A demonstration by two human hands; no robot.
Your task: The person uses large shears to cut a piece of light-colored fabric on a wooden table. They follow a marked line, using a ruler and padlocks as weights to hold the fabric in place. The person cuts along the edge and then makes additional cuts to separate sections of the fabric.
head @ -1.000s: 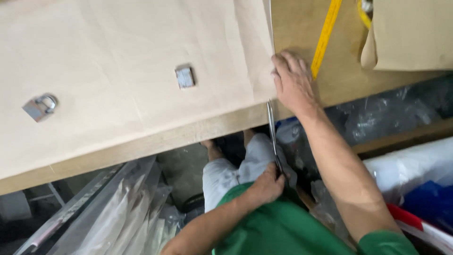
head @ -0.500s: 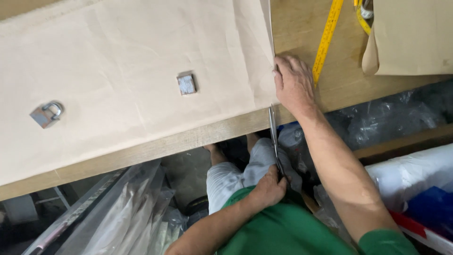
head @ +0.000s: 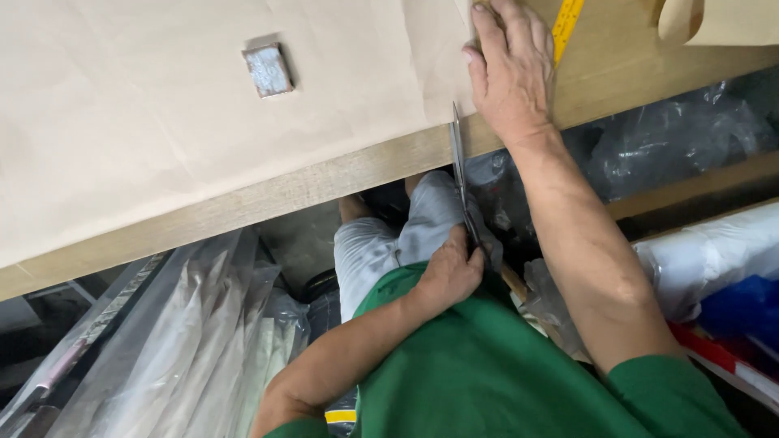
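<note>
A large beige paper sheet [head: 162, 122] covers a wooden table [head: 324, 182]. My right hand [head: 511, 69] lies flat, fingers apart, on the sheet's right edge near the table's front. My left hand [head: 450, 272] is close to my body below the table edge, closed on the handles of long scissors [head: 459, 170]. The blades point up, and their tip meets the paper's edge just left of my right wrist. A small square metal weight [head: 266, 70] rests on the paper to the left.
A yellow measuring strip [head: 565, 20] lies on the table beside my right hand, with another beige paper piece [head: 730, 20] at the top right. Plastic-wrapped rolls [head: 187, 341] lie under the table on the left; a white roll [head: 714, 251] lies on the right.
The view has closed in and shifted, so the second weight at the far left is out of frame. Both hands keep their places on the paper edge and the scissors.
</note>
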